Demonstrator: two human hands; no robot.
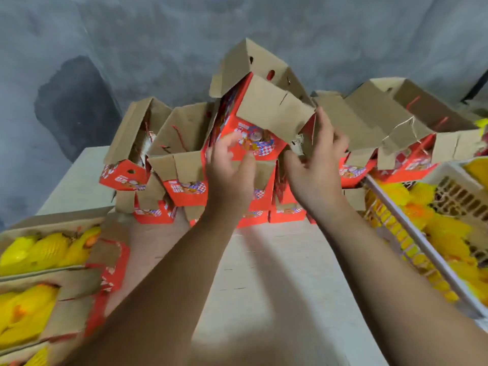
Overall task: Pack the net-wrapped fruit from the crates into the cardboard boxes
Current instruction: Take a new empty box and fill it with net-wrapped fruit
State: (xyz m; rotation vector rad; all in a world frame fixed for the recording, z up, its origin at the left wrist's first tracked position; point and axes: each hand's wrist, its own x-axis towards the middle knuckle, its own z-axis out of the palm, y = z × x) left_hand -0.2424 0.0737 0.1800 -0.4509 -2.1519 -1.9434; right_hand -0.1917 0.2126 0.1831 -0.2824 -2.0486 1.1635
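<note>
Two hands, left [229,167] and right [315,170], three filled cardboard boxes [66,294] of yellow net-wrapped fruit [45,250] near left, one white crate [449,273] of fruit at right, roughly a dozen empty red boxes [184,165] piled far on one counter [264,273], exact number unclear

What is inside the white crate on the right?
The white crate holds yellow net-wrapped fruit, piled loosely along its length. A white bar crosses over it. The fruit covers the crate floor, and the frame edge cuts off its far end.

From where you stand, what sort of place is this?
Probably a fruit packing area: a stack of empty red cardboard boxes on a table, a white crate of net-wrapped yellow fruit, and filled boxes against a bare concrete wall.
</note>
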